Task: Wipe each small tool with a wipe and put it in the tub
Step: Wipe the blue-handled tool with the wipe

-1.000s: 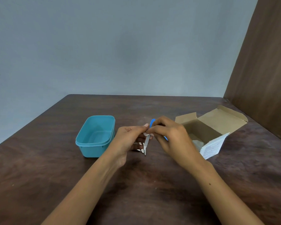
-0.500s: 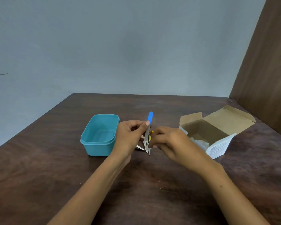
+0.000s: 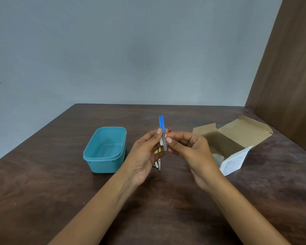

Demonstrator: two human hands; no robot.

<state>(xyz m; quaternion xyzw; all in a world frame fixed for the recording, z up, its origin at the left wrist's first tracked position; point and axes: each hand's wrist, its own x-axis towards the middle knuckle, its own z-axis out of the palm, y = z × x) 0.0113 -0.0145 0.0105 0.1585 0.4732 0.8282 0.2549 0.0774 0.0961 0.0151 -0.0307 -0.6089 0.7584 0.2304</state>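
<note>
A slim tool with a blue handle (image 3: 161,122) and a grey blade-like lower part stands nearly upright above the middle of the table, held between both hands. The left hand (image 3: 145,154) pinches it from the left, thumb tip against the stem just below the blue part, the other fingers curled behind it. The right hand (image 3: 189,151) meets it from the right, thumb and fingertips pressed on the grey part; whether a wipe sits between those fingers and the tool cannot be told. Below the left palm more small tools (image 3: 158,162) show, among them pale metal tips and a bit of yellow, partly hidden by the hand, so it is unclear whether they are held or lying on the table. The teal plastic tub (image 3: 104,154) stands open to the left of the hands, near the left wrist, nothing visible in it. To the right an open cardboard box (image 3: 237,137) rests on the dark wooden table (image 3: 42,191), flaps spread, with something white (image 3: 218,157) inside.
</note>
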